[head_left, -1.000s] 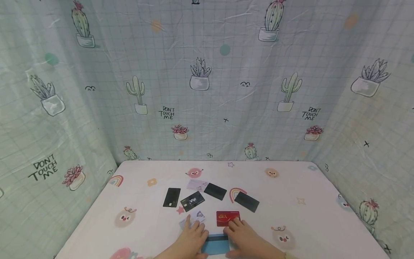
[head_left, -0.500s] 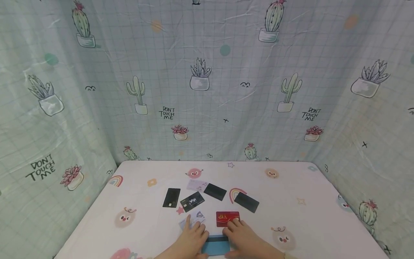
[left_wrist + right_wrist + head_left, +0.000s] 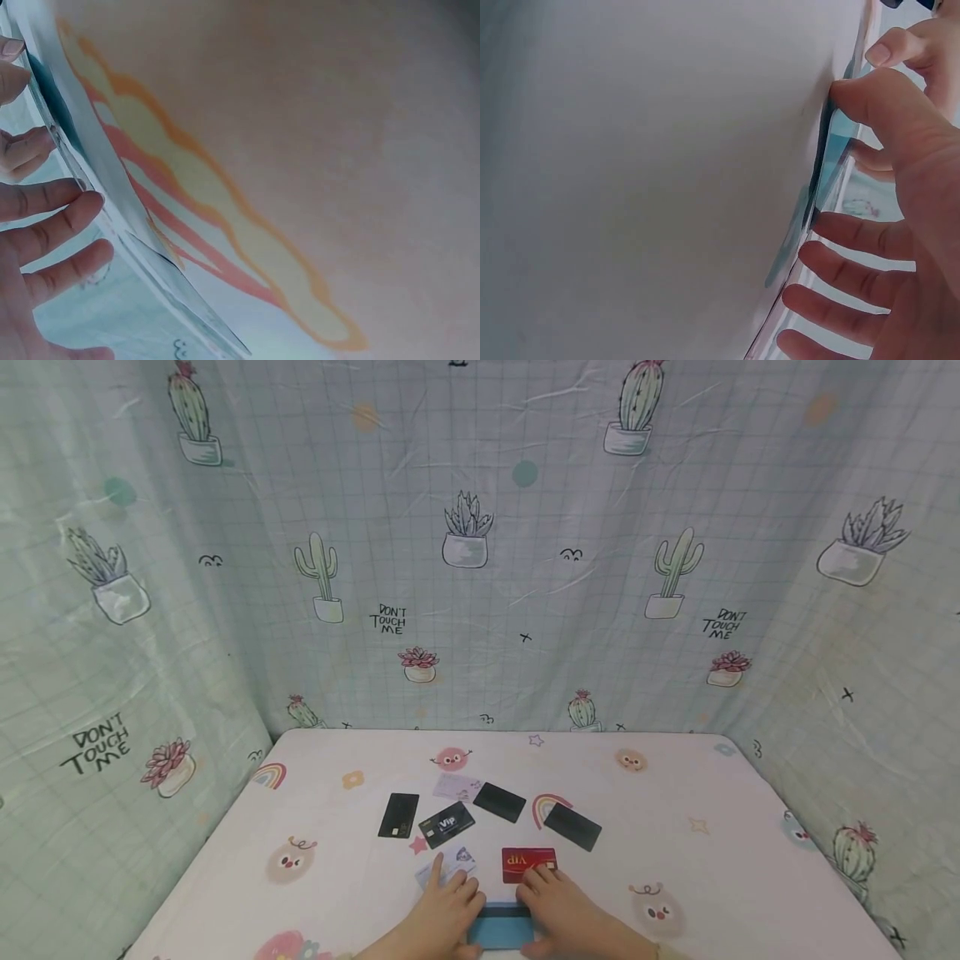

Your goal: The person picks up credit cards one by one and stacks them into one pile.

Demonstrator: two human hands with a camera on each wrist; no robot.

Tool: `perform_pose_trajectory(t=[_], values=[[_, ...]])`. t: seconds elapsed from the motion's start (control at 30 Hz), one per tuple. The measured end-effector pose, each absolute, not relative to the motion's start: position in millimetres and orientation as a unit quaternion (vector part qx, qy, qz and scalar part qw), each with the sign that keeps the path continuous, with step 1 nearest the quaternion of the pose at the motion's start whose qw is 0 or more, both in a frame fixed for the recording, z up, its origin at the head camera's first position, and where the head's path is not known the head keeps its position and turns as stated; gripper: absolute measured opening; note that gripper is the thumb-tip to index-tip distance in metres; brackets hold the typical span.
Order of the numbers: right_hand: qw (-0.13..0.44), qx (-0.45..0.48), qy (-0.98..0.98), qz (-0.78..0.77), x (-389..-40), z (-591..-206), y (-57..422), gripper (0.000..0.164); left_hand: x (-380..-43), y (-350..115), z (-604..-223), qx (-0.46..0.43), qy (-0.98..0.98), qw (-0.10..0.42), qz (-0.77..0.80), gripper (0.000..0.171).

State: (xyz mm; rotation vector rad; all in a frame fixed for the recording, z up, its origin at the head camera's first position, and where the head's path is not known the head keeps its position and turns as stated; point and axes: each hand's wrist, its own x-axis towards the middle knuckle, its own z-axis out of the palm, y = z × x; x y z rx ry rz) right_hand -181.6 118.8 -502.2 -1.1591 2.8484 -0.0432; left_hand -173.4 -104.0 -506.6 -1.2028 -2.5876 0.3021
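Note:
A light blue card with a dark stripe along its far edge lies between the two hands at the table's front. My left hand holds its left side, thumb at the near corner and index finger at the far one. On the opposite side my right hand grips it the same way; the right wrist view has that thumb and index finger at the card's edge, other fingers spread. Under the left fingertips is a pale patterned card, partly covered. A red VIP card has its near right corner beneath the right fingers.
Farther back lie a plain black card, a black Vip card, a lilac card and two more dark cards, the last one at the right. Patterned curtains hang behind and beside the pale printed table.

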Motion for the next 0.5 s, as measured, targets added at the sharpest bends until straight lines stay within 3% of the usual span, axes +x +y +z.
perform_pose_trajectory(t=[0.5], values=[[0.049, -0.350, 0.935, -0.035, -180.6, -501.6, 119.4, 0.055, -169.6, -101.3, -503.5, -0.421, -0.893, 0.135, 0.084, 0.053]])
